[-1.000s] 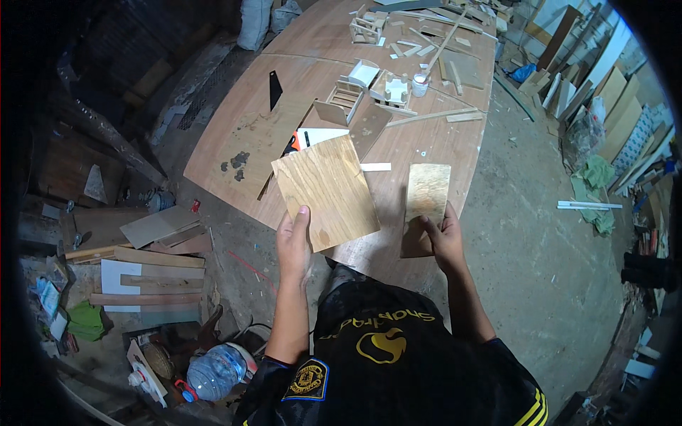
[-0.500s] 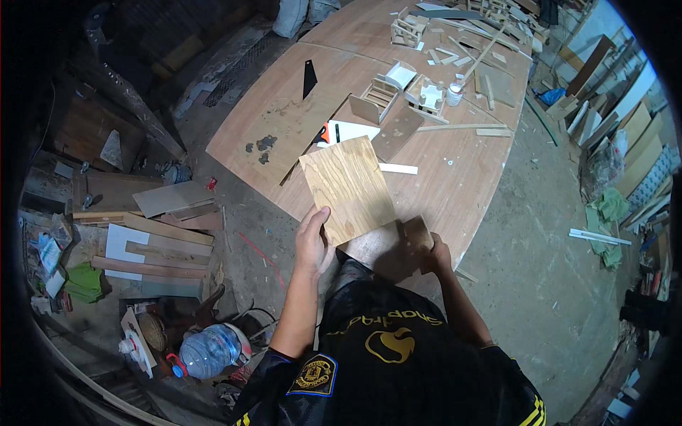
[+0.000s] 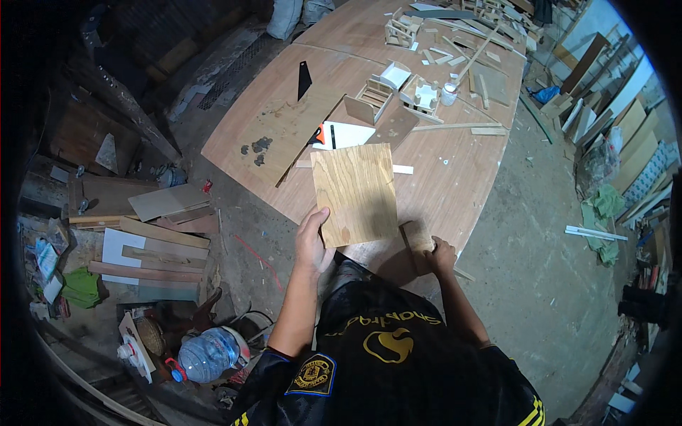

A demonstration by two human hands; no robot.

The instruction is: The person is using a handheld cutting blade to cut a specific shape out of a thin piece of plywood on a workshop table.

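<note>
A light grained plywood square is in my left hand, thumb on its face, above the near end of the wooden table. My right hand is closed on a smaller, darker board low at the table's near right corner. Just beyond the square lie an orange-handled saw with a white triangular piece and a pale strip. A brown board with dark patches lies to the left, near a black pointed blade.
Small wooden assemblies and a white container stand farther back among scattered offcuts. Stacked boards and a blue water jug lie at lower left. Leaning planks and a green cloth are at the right.
My right hand has lowered the small board from an upright view to the table's near edge, tilted and shaded. The plywood square in my left hand has moved right and turned straighter.
</note>
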